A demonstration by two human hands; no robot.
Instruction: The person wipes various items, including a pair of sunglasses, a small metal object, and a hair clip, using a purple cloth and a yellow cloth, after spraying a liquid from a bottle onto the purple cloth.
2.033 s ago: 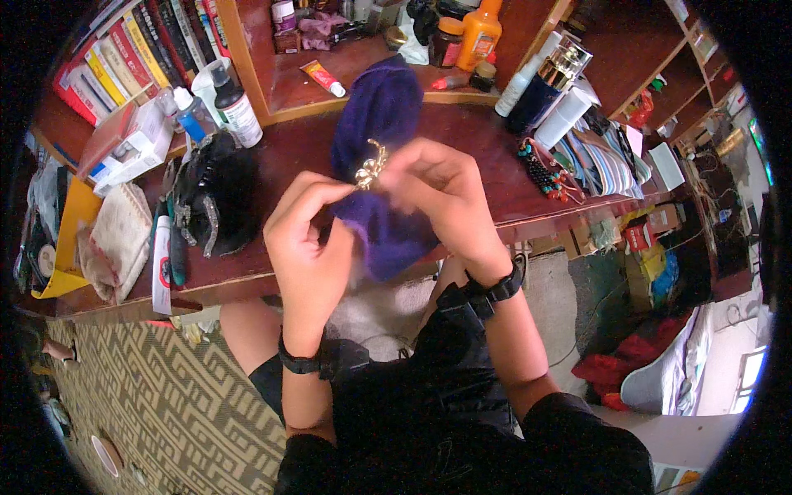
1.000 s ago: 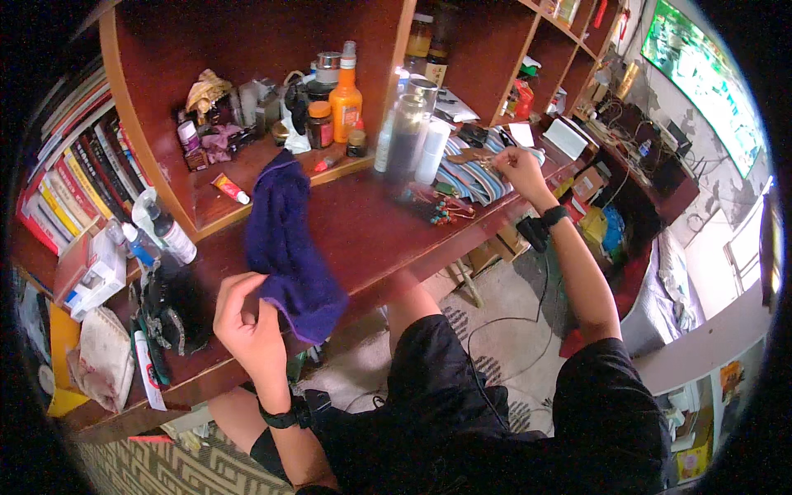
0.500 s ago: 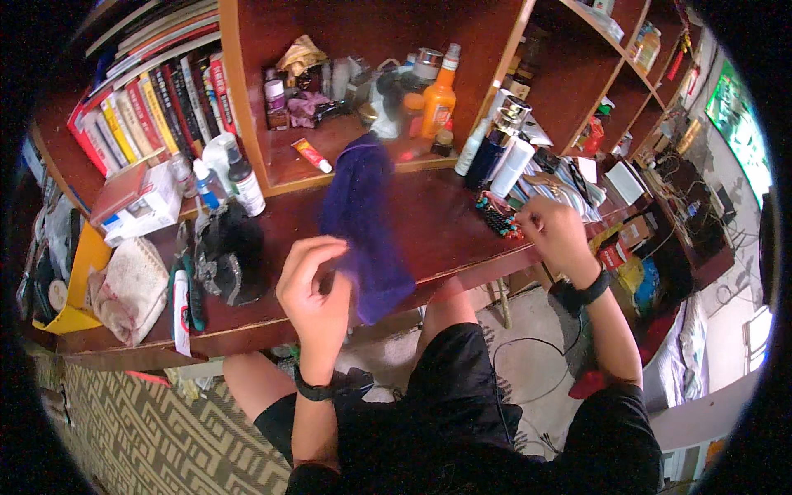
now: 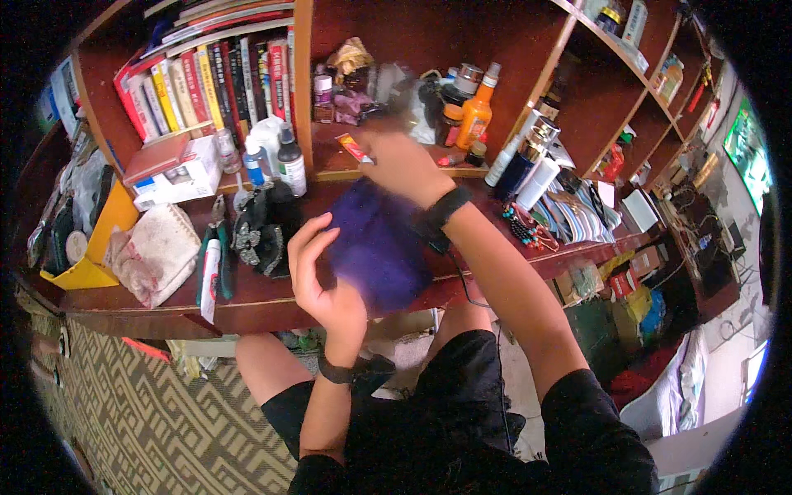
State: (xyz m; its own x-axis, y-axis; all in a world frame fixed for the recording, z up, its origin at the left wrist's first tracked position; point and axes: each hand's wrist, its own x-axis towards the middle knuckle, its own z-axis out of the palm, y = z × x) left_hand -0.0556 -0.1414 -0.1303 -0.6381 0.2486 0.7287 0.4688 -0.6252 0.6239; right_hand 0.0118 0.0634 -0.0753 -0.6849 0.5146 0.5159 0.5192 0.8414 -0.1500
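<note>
Near the centre of the frame, a dark purple cloth (image 4: 384, 243) is seen between the two hands, its lower end overlapping the front edge of the reddish-brown desk (image 4: 260, 299). Along the cloth's lower left side the left hand (image 4: 326, 285) is held, its fingers loosely bent and slightly parted; the thumb is largely hidden, and whether any fabric is pinched cannot be told. Above the cloth's upper end the right hand (image 4: 412, 169) is placed, so blurred that neither the spread of its fingers nor any hold can be told. At that hand's left edge, toward the upper centre, a small orange-red tube (image 4: 355, 148) is shown. Left of centre, a black item with glittering trim (image 4: 264, 231) is set beside green-handled pliers (image 4: 223, 239) and a white tube (image 4: 212, 268). Right of centre, a string of beads (image 4: 525, 228) is laid near striped cloth (image 4: 582, 216). In the upper left, books (image 4: 219, 82) are shelved upright.
</note>
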